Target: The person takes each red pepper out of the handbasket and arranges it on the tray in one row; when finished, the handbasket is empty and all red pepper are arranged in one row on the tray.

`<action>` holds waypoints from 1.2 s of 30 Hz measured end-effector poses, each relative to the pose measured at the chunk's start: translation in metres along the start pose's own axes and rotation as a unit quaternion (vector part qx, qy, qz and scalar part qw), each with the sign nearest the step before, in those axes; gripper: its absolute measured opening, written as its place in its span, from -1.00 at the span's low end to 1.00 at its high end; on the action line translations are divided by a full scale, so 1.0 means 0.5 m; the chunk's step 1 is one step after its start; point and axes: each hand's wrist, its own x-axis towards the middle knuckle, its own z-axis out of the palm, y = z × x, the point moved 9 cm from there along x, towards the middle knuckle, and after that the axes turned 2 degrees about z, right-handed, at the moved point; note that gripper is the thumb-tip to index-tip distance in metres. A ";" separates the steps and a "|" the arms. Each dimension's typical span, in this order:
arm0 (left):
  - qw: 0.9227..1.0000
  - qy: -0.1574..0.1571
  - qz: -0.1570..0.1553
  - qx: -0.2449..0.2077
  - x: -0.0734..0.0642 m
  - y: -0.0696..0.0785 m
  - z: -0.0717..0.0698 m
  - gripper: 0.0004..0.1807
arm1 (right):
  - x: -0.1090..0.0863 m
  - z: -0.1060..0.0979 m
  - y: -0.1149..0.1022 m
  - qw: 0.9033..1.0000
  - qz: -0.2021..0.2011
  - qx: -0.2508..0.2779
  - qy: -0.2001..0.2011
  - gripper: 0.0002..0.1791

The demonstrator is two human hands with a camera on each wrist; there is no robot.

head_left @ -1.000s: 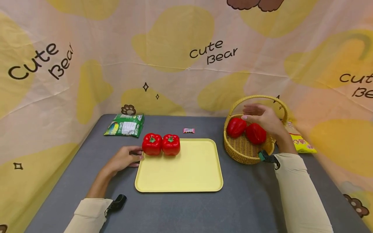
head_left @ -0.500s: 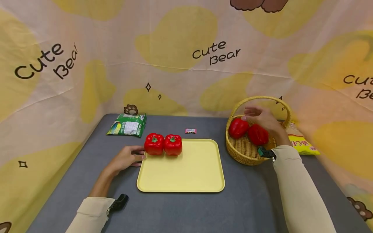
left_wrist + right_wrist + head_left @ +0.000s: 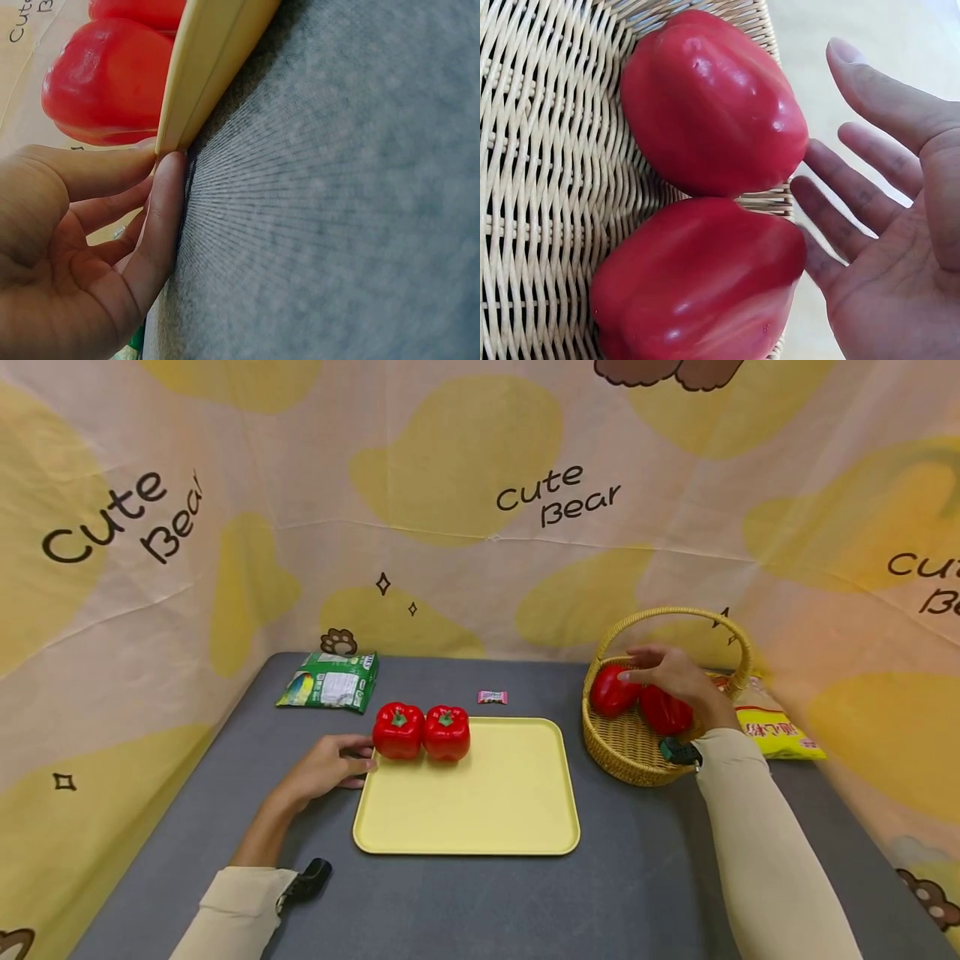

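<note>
My left hand [image 3: 322, 768] pinches the left edge of a yellow tray [image 3: 480, 810]; in the left wrist view the thumb lies at the rim and a finger against its underside. Two red bell peppers [image 3: 397, 732] with green stems sit side by side in the tray's far left corner. At the right, my right hand [image 3: 670, 677] hovers with spread fingers over a woven basket [image 3: 611, 762] with a tall handle. Two more red bell peppers [image 3: 712, 105] lie inside it. The right wrist view shows the fingertips close beside these peppers, the thumb apart and the palm bare.
A green snack bag [image 3: 330, 682] lies at the table's back left corner. Behind the tray is a small pink wrapped candy [image 3: 492, 697]. A yellow packet [image 3: 780, 731] lies right of the basket. Printed cloth [image 3: 450, 510] hangs around the table.
My right hand has come slightly lower, nearer the peppers in the basket. The left hand stays at the tray's edge. The head view has shifted a little.
</note>
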 end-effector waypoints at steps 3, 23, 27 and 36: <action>1.000 -0.002 0.002 -0.001 -0.001 0.000 -0.001 -0.40 | 0.002 0.001 0.003 1.000 0.006 -0.013 -0.003 -0.23; 1.000 0.001 0.003 0.002 0.000 0.002 0.000 -0.41 | 0.001 0.014 0.035 0.996 0.042 -0.077 -0.035 -0.24; 1.000 0.000 0.002 0.003 0.000 0.002 0.000 -0.41 | 0.001 0.014 0.032 0.997 0.033 -0.071 -0.025 -0.30; 1.000 0.001 0.005 0.008 0.000 0.004 0.000 -0.42 | -0.002 0.022 0.017 0.998 0.026 -0.049 -0.021 -0.41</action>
